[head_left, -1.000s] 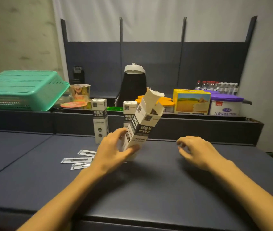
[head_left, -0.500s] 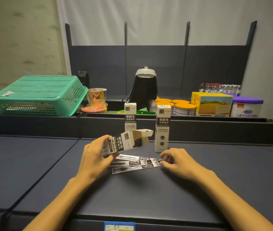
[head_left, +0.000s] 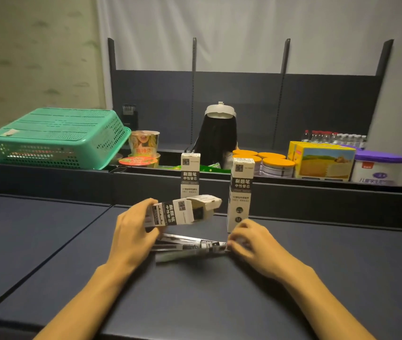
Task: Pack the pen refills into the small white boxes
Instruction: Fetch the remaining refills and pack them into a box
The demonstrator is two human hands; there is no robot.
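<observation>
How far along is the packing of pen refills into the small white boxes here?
Looks done: two boxes stand upright, tops closed, though their contents cannot be seen. In hand: the left hand holds an open box on its side, while the right hand pinches the end of the refill packets on the table. Left: sliding these packets in and closing the flap.

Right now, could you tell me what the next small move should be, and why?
Probably lift the refill packets with the right hand, which touches their end, and feed them into the open box that the left hand holds sideways, mouth facing right.
</observation>
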